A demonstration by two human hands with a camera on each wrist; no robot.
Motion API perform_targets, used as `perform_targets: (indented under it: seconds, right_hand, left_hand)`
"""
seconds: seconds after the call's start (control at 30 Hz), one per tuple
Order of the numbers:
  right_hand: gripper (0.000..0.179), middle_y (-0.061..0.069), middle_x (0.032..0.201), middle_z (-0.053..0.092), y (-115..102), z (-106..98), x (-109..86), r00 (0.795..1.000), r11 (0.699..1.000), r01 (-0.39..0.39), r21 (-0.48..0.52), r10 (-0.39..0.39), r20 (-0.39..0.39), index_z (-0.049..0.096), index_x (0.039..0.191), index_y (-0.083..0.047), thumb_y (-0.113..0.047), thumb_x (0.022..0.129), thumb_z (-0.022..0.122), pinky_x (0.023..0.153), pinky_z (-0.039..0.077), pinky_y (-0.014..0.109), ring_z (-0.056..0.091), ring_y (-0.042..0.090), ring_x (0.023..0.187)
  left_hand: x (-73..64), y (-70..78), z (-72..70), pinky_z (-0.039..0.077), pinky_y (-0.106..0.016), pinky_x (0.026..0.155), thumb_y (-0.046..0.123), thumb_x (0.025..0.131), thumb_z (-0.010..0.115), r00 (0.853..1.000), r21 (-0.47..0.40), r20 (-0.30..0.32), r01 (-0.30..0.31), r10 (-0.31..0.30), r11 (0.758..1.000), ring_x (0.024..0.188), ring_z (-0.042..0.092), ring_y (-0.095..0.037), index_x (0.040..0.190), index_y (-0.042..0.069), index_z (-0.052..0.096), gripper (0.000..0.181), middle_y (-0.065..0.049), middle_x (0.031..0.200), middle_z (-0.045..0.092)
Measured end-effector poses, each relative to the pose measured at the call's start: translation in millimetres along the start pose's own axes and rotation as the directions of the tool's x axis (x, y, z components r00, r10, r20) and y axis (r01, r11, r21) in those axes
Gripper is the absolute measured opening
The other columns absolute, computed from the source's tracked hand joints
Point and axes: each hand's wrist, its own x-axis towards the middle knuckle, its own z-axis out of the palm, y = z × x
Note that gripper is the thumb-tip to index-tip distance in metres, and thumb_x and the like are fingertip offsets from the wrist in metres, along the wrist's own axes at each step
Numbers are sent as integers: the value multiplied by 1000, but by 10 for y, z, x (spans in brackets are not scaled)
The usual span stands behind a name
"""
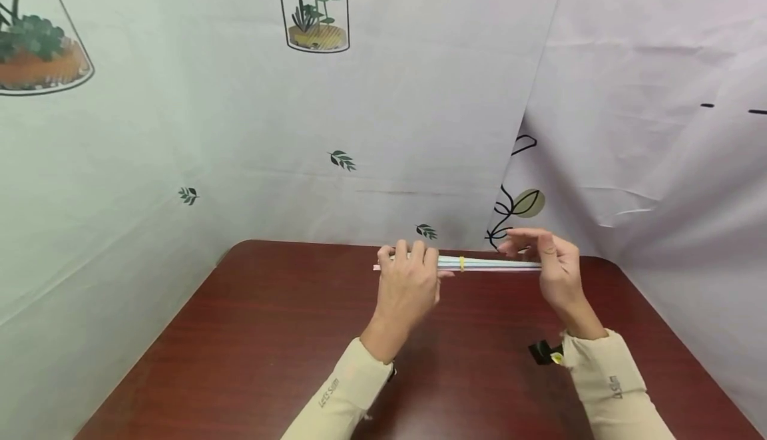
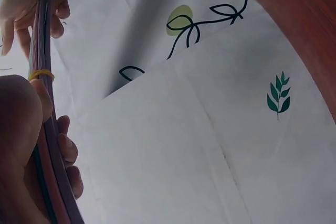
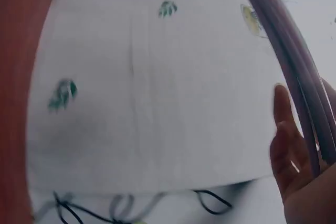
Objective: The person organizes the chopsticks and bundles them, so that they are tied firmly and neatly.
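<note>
My left hand grips a bundle of slim pastel chopsticks, its fingers curled over one end and a short stretch poking out past them on the left. A yellow rubber band circles the bundle; in the left wrist view the band sits just beyond the thumb. Purple, pink and green-blue sticks run through that hand's grasp. At the other end, my right hand has its fingers extended and apart. The stick ends meet its palm in the right wrist view.
A dark red-brown table lies below both hands, which are raised over its far part. White printed cloth hangs behind and along the sides. A small black item sits by the right sleeve cuff.
</note>
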Motion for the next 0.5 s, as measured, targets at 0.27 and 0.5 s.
perform_targets:
  seconds: [0.27,0.5]
  right_hand:
    - [42,12,77,73,-28,44,7,998,986,-45,159,50,-27,68,92,16,-6,106,35,58,50,22,66,17,63]
    - [37,7,75,71,-19,88,-30,913,524,378,-763,-346,215,74,82,-4,-25,101,51,54,46,40,64,26,65]
  left_hand:
    - [-13,18,17,43,-42,78,48,101,38,999,-17,-31,-24,23,1000,77,52,-26,85,12,62,47,-2,81,56]
    - [20,-49,-2,46,-40,73,45,99,46,1000,-11,-21,-3,3,1000,73,52,-25,85,12,62,40,-2,79,56]
